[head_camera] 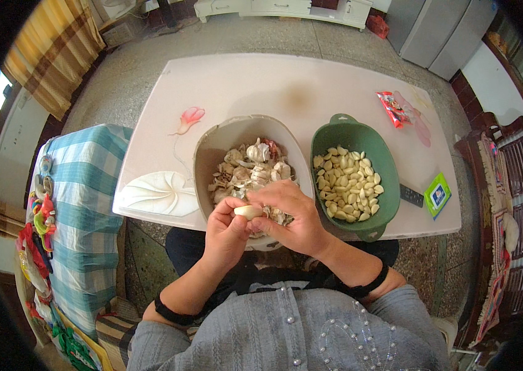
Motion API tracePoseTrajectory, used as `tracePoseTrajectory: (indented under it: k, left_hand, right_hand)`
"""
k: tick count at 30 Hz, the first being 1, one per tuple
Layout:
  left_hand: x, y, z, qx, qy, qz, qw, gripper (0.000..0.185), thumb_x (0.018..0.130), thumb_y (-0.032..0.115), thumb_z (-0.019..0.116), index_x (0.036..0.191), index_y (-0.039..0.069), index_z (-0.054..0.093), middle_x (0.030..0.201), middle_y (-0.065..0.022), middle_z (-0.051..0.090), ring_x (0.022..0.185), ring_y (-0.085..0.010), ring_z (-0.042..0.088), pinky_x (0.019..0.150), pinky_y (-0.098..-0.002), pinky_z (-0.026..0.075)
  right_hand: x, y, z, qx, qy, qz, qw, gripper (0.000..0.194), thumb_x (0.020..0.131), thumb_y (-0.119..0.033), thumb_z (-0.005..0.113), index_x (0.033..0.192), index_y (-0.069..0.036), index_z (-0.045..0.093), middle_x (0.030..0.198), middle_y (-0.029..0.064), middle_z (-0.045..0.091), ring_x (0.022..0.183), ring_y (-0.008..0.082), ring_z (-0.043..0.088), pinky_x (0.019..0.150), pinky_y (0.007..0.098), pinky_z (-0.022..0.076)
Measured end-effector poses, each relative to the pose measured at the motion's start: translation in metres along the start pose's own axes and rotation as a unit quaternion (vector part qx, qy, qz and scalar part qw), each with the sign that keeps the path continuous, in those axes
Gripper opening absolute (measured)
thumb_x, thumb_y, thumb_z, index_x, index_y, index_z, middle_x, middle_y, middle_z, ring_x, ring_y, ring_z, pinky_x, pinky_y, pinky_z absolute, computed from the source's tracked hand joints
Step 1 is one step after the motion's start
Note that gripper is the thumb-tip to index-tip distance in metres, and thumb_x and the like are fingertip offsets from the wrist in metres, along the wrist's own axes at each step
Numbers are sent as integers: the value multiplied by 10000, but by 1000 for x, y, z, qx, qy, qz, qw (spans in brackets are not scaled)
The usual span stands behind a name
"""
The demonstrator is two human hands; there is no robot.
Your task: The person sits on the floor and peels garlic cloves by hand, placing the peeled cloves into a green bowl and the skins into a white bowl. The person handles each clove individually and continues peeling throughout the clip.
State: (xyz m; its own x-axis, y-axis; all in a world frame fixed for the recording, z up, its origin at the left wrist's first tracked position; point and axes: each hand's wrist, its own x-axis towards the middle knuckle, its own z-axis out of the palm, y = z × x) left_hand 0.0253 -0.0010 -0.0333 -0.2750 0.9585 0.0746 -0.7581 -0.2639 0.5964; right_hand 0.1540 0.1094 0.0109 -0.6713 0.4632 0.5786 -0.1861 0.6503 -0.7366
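A pale, peeled garlic clove is held between the fingertips of my left hand. The thumb of my right hand meets the clove's right end, its fingers curled over the basin. Beneath both hands stands a beige plastic basin with garlic bulbs and loose papery skins. To its right, a green plastic colander holds many peeled garlic cloves. My hands hide the near part of the beige basin's contents.
Both containers stand on a pale table with flower patterns. Right of the colander lie a black remote control, a green wipes packet and a red snack packet. A checked cloth covers something at the left.
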Motion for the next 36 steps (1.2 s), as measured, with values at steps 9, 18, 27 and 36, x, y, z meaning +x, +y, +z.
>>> tracePoseTrajectory:
  k: [9, 18, 27, 36]
  left_hand:
    - [-5, 16, 10, 286, 15, 24, 958, 400, 842, 49, 650, 1218, 15, 518, 1055, -88, 606, 880, -116, 604, 710, -223, 508]
    - [-3, 12, 11, 326, 8, 86, 942, 355, 820, 41, 675, 1157, -14, 579, 1001, -64, 599, 805, -84, 568, 650, -189, 471]
    - [-5, 12, 12, 263, 39, 56, 963, 385, 827, 122, 689, 1164, -22, 569, 946, -59, 631, 770, -87, 590, 653, -199, 495]
    - [-6, 13, 15, 290, 28, 81, 953, 386, 802, 63, 702, 1152, -31, 571, 1014, -66, 622, 877, -106, 598, 734, -224, 501]
  right_hand:
    - [-12, 4, 3, 384, -7, 285, 878, 225, 882, -161, 627, 1023, 14, 634, 948, 48, 654, 815, 96, 580, 747, 242, 463]
    - [-14, 6, -4, 346, -33, 307, 886, 276, 916, -209, 582, 1074, 15, 618, 945, 53, 652, 851, 90, 578, 743, 241, 466]
    - [-4, -15, -15, -106, 60, -48, 991, 277, 708, -163, 768, 937, -41, 669, 890, 75, 639, 866, 238, 587, 802, 339, 463]
    - [-6, -20, -10, -236, 80, -112, 962, 163, 680, -116, 758, 820, -97, 677, 795, 1, 636, 865, 203, 591, 930, 437, 392]
